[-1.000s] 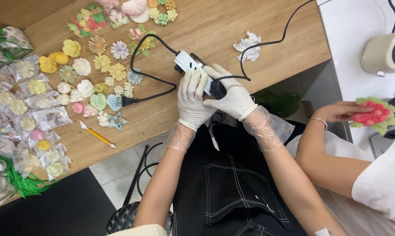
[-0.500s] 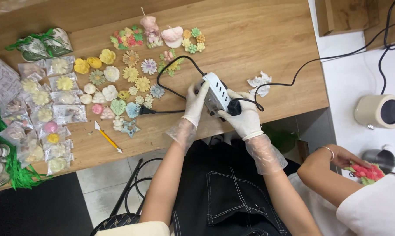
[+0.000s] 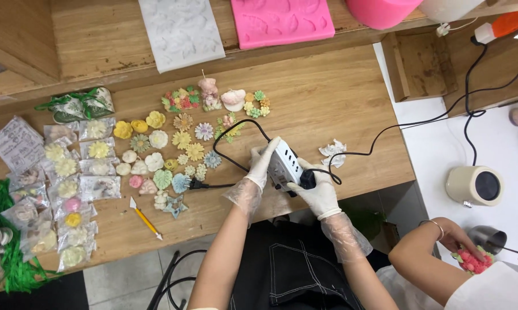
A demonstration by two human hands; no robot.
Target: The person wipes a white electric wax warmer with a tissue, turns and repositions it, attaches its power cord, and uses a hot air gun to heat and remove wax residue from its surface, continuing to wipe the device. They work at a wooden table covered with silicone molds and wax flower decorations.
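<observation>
Both gloved hands hold a small white box-shaped electric device with a black end (image 3: 286,168) just above the near edge of the wooden bench (image 3: 339,103). Its long axis runs diagonally, the white end pointing up-left toward the small pastel flower-shaped castings (image 3: 181,150), the black end down-right. The left hand (image 3: 264,162) has its grip closed on the white end; the right hand (image 3: 318,190) has its grip wrapped around the black end, where a black cord (image 3: 385,138) leaves.

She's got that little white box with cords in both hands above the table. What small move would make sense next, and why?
Probably set the white box down on the bare wood table to its right. The left hand and right hand both grip it in mid-air, its black cords loop across the table, and the small moulded flowers crowd the space to the left.
</observation>
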